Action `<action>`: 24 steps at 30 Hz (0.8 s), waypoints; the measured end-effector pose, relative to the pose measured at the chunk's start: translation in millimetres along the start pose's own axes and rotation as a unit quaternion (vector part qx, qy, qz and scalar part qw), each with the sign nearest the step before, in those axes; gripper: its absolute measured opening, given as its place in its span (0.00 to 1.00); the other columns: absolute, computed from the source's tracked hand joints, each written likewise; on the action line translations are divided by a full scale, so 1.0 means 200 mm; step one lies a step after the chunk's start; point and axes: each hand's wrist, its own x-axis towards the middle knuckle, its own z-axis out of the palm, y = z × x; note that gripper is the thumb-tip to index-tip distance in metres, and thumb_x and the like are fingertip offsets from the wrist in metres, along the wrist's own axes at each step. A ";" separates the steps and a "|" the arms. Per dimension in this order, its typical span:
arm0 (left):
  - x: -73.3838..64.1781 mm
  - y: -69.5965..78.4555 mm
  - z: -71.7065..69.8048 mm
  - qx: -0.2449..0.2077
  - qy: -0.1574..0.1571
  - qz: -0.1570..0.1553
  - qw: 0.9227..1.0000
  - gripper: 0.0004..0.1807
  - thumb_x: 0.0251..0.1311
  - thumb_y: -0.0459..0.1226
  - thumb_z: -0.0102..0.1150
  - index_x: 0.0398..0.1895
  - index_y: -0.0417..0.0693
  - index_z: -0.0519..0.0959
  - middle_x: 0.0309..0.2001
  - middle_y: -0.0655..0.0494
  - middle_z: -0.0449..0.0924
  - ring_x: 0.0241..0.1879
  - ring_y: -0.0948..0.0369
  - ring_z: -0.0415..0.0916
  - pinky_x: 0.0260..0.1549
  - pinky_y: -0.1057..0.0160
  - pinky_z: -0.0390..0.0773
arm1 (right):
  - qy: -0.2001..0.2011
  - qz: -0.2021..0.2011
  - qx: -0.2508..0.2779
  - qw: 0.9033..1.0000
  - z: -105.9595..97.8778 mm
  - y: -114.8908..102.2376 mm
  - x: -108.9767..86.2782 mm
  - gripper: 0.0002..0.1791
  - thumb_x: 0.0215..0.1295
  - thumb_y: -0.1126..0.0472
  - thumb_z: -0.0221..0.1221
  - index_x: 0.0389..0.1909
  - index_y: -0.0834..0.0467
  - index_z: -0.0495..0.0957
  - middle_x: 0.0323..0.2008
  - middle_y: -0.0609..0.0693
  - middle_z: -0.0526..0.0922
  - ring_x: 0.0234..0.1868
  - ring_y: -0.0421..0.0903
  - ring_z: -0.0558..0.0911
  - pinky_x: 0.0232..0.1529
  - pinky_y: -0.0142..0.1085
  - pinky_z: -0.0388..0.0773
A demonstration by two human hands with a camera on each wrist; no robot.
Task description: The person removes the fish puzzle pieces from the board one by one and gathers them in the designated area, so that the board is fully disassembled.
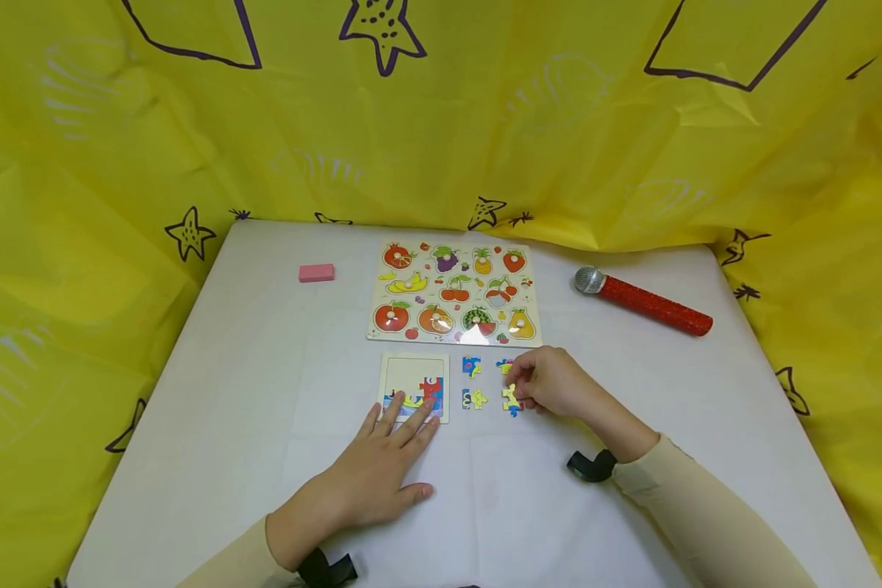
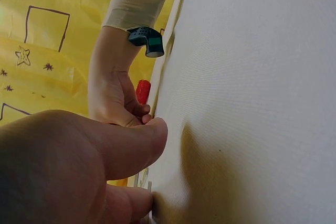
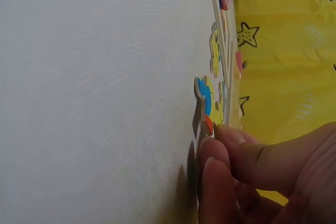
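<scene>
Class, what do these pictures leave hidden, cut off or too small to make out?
Head: small puzzle board, partly covered by left hand.
Head: upper-right puzzle piece, partly behind the right hand.
Left wrist: microphone, mostly hidden behind right hand.
Right wrist: left hand, cut by top edge.

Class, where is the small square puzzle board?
In the head view, the puzzle board lies just left of centre, partly under the left hand, below the fruit board.

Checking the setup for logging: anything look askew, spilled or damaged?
Nothing looks spilled or damaged. Mildly odd: the red microphone lies slantwise, right of the fruit board, and seems unrelated to the loose puzzle pieces.
</scene>
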 end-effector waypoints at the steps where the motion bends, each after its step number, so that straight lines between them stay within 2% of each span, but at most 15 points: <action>1: 0.00 0.00 0.00 0.000 0.000 0.000 1.000 0.48 0.73 0.63 0.58 0.88 0.54 0.55 0.90 0.57 0.42 0.88 0.37 0.33 0.84 0.31 0.42 | 0.005 -0.002 -0.008 1.000 0.00 0.00 0.00 0.09 0.65 0.75 0.67 0.36 0.58 0.89 0.26 0.51 0.85 0.23 0.44 0.81 0.26 0.33 0.82; 6: 0.00 0.00 0.00 0.000 0.000 0.002 1.000 0.48 0.73 0.63 0.58 0.88 0.54 0.55 0.90 0.57 0.42 0.89 0.37 0.33 0.84 0.31 0.42 | 0.030 -0.019 -0.070 0.997 0.01 0.00 -0.01 0.09 0.64 0.73 0.70 0.36 0.55 0.89 0.27 0.47 0.85 0.26 0.42 0.81 0.28 0.32 0.78; 12: 0.00 0.00 -0.01 -0.003 -0.003 0.000 1.000 0.48 0.73 0.63 0.57 0.88 0.54 0.55 0.90 0.57 0.42 0.89 0.37 0.32 0.84 0.31 0.41 | 0.064 -0.064 -0.143 0.986 0.02 0.01 -0.02 0.08 0.63 0.69 0.73 0.34 0.51 0.90 0.29 0.43 0.85 0.35 0.44 0.78 0.38 0.35 0.76; 17: 0.00 0.01 -0.01 -0.001 -0.007 -0.001 1.000 0.49 0.73 0.63 0.58 0.88 0.54 0.55 0.90 0.57 0.42 0.89 0.37 0.32 0.84 0.31 0.41 | 0.078 -0.088 -0.145 0.982 0.03 -0.02 -0.03 0.08 0.64 0.67 0.73 0.39 0.51 0.91 0.29 0.44 0.83 0.34 0.44 0.78 0.38 0.36 0.75; 24: 0.01 0.01 -0.01 0.000 -0.009 -0.003 1.000 0.48 0.73 0.63 0.57 0.88 0.54 0.55 0.90 0.57 0.42 0.89 0.37 0.32 0.84 0.30 0.41 | 0.063 -0.132 -0.110 0.983 0.07 -0.11 0.02 0.10 0.63 0.66 0.75 0.44 0.52 0.91 0.31 0.44 0.81 0.35 0.42 0.78 0.38 0.35 0.76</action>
